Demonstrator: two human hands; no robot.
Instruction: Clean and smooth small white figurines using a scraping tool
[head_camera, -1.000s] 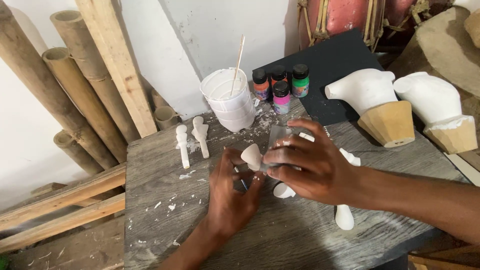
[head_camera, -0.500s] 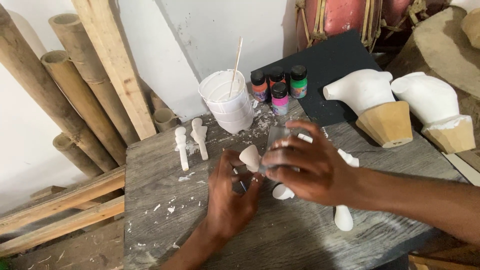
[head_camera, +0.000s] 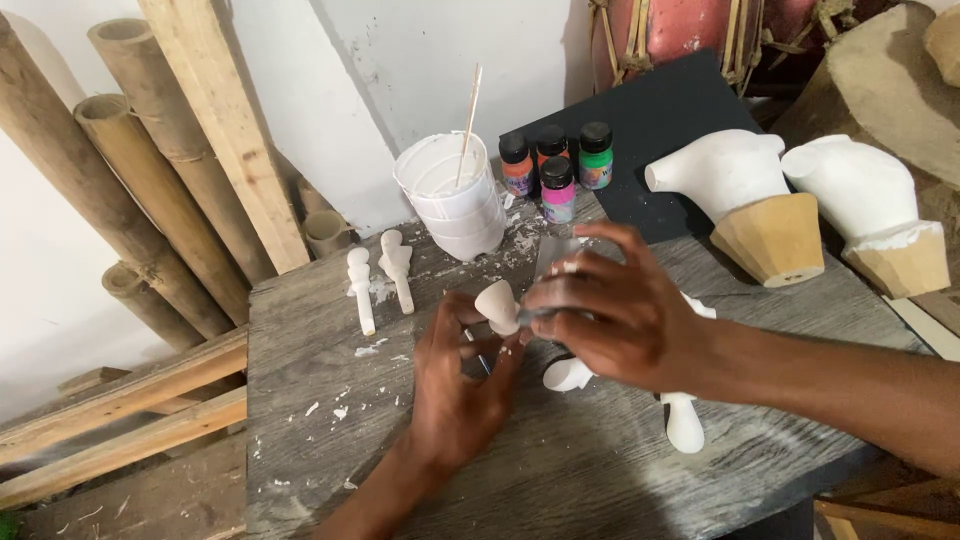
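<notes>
Hands meet over the middle of a weathered grey wooden table (head_camera: 330, 440): the left hand (head_camera: 455, 385) comes up from below, its fingers closed round a small white plaster piece (head_camera: 497, 305) whose rounded end sticks up above the fingertips, while the right hand (head_camera: 610, 315) reaches in from the right, fingers curled and pressed onto a folded strip of grey sandpaper (head_camera: 555, 255) laid against that piece. Under the right palm lie more white plaster pieces, one short (head_camera: 566, 375) and one long (head_camera: 684, 425). Two slim white plaster figures (head_camera: 380, 280) lie well apart to the left. Behind the hands stands a white plastic cup (head_camera: 450, 205) with a wooden stick (head_camera: 468, 120) in it, just beside four small paint bottles (head_camera: 555, 165). Two white busts on wooden bases (head_camera: 790, 210) stand at the far right
</notes>
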